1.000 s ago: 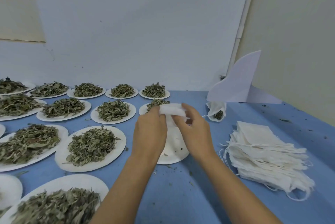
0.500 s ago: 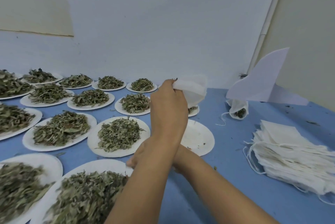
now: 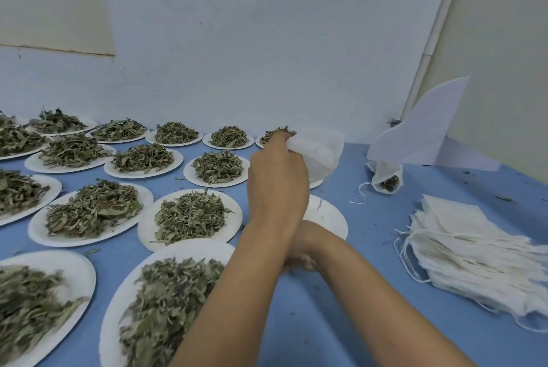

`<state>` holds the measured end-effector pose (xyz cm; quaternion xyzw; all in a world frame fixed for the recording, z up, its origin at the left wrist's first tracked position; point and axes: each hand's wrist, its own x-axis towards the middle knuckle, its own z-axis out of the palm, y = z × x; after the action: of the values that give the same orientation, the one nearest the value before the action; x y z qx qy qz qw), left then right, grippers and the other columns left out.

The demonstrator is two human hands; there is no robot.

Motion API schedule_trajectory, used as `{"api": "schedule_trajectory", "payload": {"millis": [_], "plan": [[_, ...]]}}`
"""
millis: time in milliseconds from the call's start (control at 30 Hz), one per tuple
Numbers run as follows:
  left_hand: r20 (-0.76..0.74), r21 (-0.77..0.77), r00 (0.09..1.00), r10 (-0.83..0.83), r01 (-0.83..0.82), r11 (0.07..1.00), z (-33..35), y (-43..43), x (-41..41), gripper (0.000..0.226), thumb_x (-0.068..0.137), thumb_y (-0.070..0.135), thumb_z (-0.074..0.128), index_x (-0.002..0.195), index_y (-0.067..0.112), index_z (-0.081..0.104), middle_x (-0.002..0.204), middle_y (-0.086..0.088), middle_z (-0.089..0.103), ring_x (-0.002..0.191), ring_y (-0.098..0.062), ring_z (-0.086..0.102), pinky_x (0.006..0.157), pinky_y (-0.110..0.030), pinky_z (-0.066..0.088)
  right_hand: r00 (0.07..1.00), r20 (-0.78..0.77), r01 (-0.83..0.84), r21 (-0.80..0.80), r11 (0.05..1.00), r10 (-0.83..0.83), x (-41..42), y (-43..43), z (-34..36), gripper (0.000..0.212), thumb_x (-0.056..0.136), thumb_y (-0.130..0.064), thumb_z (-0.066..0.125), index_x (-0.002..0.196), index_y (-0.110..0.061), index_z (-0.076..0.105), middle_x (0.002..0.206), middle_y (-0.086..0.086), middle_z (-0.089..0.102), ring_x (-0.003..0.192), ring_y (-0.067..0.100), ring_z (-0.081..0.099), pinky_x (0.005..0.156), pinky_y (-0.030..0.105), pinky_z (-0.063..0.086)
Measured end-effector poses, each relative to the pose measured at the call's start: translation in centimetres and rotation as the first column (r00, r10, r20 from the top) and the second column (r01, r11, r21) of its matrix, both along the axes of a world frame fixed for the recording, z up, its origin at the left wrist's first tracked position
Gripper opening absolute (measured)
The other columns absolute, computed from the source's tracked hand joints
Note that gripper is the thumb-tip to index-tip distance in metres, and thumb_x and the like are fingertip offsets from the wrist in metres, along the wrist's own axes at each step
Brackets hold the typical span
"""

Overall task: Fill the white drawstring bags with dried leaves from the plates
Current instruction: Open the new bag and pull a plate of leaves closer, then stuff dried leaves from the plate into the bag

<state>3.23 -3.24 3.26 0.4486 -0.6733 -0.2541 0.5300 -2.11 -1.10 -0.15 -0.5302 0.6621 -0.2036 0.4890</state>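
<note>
Gripping hand: the left hand (image 3: 278, 185) was up above the table, its fingers curled tight round the bunched edge of a white bag (image 3: 321, 156).
Bag position: in the air over the far plates, hanging to the right of the left hand, clear of the blue table (image 3: 355, 292).
Right hand: the right hand (image 3: 302, 252) was crossed under the left forearm, just beside the nearest plate (image 3: 112, 316). It was mostly hidden and blurred, so its grip could not be told.
Leaves: dried leaves (image 3: 169, 301) were heaped on the nearest plate and on the plates in rows to the left.
Empty plate: a bare plate (image 3: 329, 215) lay beyond the crossed arms.
Spare bags: a stack of flat bags (image 3: 474, 251) lay at the right.
Filled bag: a bag with leaves inside (image 3: 385, 179) lay near a bent paper sheet (image 3: 427, 135).
</note>
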Motion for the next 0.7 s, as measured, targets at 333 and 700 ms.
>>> {"api": "schedule_trajectory", "payload": {"millis": [333, 700], "plan": [[-0.013, 0.012, 1.0, -0.008, 0.008, 1.0, -0.1, -0.3, 0.0, 0.034, 0.092, 0.005, 0.037, 0.114, 0.014, 0.062, 0.108, -0.004, 0.066, 0.094, -0.021, 0.056, 0.069, -0.027, 0.04, 0.982, 0.124, 0.141, 0.046, 0.989, -0.145, -1.2, -0.1, -0.4, 0.026, 0.092, 0.003, 0.038, 0.07, -0.011, 0.041, 0.057, 0.005, 0.039, 0.03, 0.004, 0.037, 0.033, 0.012, 0.022], [-0.087, 0.04, 0.996, -0.017, 0.021, 0.999, 0.4, -1.3, 0.5, 0.034, 0.097, 0.01, 0.035, 0.124, 0.01, 0.056, 0.108, 0.001, 0.057, 0.094, -0.029, 0.064, 0.079, -0.038, 0.053, 0.839, 0.284, 0.481, 0.015, 0.877, -0.465, -9.5, -0.4, 0.7, 0.017, 0.091, 0.003, 0.051, 0.076, -0.005, 0.049, 0.058, 0.003, 0.039, 0.029, 0.004, 0.032, 0.03, 0.012, 0.019]]}}
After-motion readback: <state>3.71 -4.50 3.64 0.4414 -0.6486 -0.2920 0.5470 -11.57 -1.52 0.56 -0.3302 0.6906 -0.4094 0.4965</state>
